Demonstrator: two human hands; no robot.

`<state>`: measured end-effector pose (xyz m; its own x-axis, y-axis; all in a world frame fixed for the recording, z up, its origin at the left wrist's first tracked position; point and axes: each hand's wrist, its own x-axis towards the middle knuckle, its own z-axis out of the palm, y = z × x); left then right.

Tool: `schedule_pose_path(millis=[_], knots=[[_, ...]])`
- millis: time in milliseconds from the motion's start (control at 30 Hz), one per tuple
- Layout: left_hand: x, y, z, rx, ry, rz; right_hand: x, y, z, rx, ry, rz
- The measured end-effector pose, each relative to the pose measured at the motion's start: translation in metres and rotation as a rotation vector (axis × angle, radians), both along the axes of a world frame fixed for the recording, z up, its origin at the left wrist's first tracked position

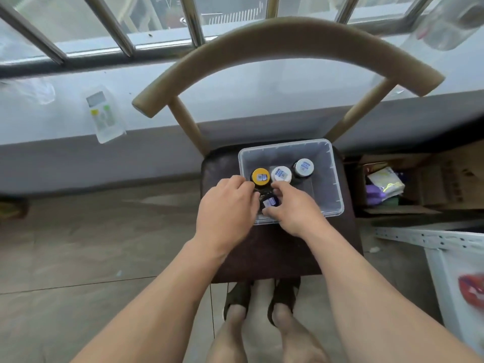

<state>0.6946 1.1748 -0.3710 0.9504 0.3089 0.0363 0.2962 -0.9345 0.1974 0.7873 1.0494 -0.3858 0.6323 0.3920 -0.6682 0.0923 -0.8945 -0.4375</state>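
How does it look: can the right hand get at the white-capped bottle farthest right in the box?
Probably yes. The box is open on top and nothing lies between the right hand and the white-capped bottle. But its fingers pinch the dark-capped bottle, so it should let go first.

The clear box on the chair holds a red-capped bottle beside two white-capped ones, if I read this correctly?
Not quite: in the head view the clear box on the chair holds a yellow-capped bottle, not red, beside two white-capped ones.
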Motion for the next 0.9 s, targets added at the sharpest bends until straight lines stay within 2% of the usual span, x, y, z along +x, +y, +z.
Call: schedule_pose_path(millis=[167,433,600,900], knots=[[0.003,-0.007,0.036,0.008,0.033,-0.073,-0.004,-0.019,0.041,0.036,-0.058,-0.092],[0.014,-0.092,0.187,0.048,0.102,-0.512,-0.039,-0.110,0.219,-0.124,-0.354,-0.152],[0.017,-0.172,0.270,0.051,-0.005,-0.870,-0.082,-0.185,0.296,-0.275,-0.478,-0.352],[0.044,-0.325,0.336,0.053,-0.321,-1.281,-0.137,-0.340,0.380,-0.390,-0.603,-0.831]])
